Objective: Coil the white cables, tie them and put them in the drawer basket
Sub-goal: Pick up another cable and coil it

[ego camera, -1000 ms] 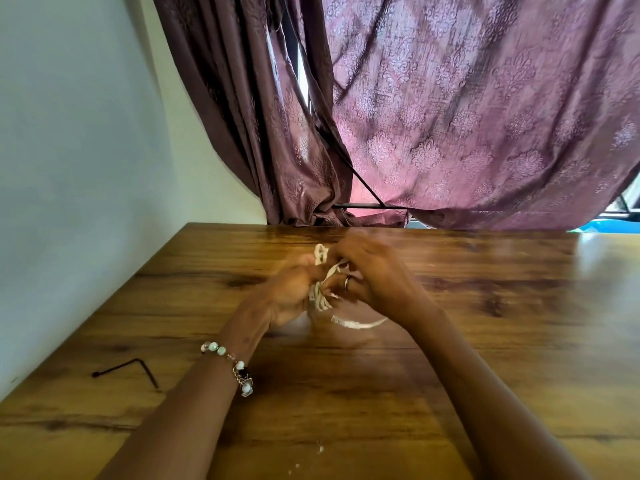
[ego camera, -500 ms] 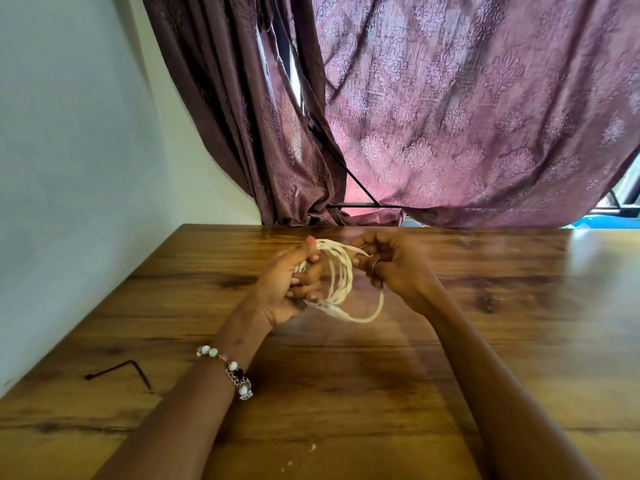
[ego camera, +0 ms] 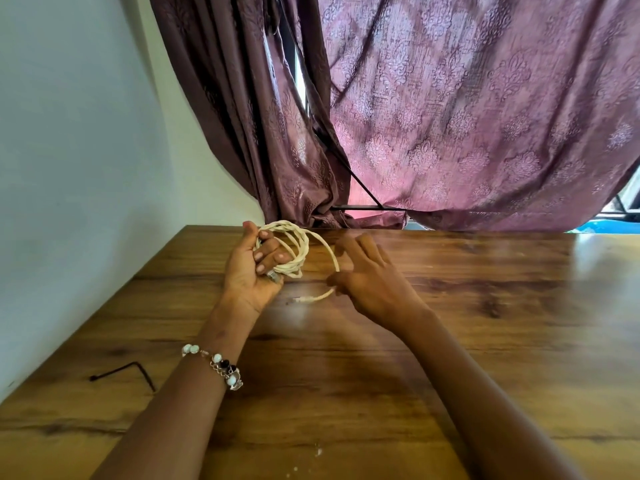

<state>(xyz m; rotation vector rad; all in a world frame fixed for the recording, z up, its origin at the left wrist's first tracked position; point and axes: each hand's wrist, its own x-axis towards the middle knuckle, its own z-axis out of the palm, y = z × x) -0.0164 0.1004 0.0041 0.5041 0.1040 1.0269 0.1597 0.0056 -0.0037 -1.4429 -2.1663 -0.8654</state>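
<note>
I see the bench (ego camera: 450, 341) under both hands. Left hand (ego camera: 251, 268) grips the coiled white cable (ego camera: 294, 251); right hand (ego camera: 367, 278) pinches its loose tail, fingers otherwise spread. Coiling step, I judge; next, wrap the tail round to tie. Allen key (ego camera: 124, 374) lies left of the left forearm.

The wooden table (ego camera: 450, 341) has lots of bare room on the right side and in front. A small black bent tool (ego camera: 131, 370) lies near the left edge. The wall (ego camera: 69, 168) blocks the left, and the curtain (ego camera: 450, 116) hangs behind.
</note>
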